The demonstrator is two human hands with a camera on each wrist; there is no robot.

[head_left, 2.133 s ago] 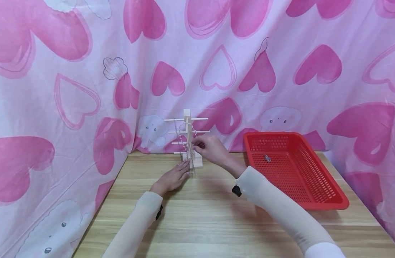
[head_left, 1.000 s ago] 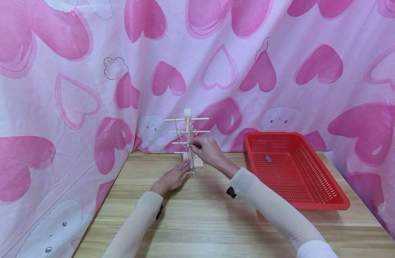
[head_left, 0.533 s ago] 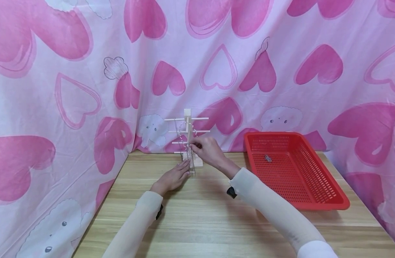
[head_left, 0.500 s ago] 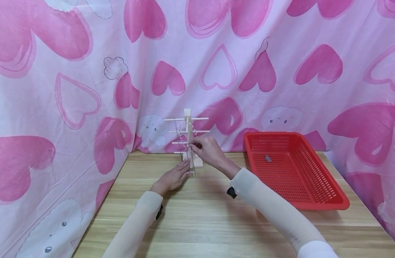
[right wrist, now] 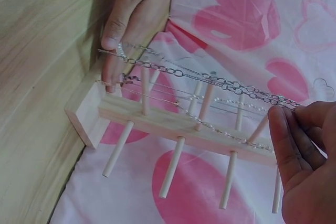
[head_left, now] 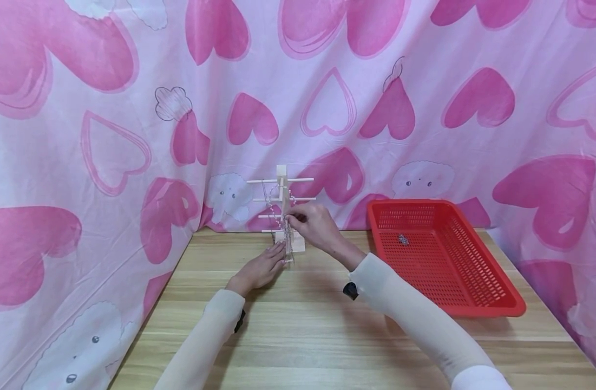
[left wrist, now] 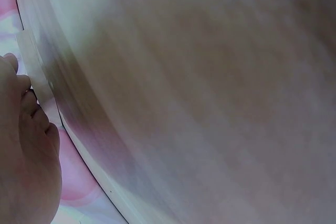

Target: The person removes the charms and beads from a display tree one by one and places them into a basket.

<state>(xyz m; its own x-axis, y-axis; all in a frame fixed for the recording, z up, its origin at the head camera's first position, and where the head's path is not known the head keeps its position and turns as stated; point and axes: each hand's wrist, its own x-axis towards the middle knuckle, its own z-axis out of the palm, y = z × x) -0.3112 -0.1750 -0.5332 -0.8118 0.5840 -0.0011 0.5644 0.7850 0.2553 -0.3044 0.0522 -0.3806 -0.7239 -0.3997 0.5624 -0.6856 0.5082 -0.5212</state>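
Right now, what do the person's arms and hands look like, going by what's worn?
The left sleeve and right sleeve are long and cream; white fabric shows farther up the right arm. A small black item shows at each cuff. The left hand and right hand are ungloved.

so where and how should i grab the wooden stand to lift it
I'd grip the wooden stand by its square top, coming from above: it stands upright, and that end rises bare over the topmost pegs. Lower looks awkward: a beaded strand hangs there, the right hand pinches a silver chain, and the left hand is at the base.
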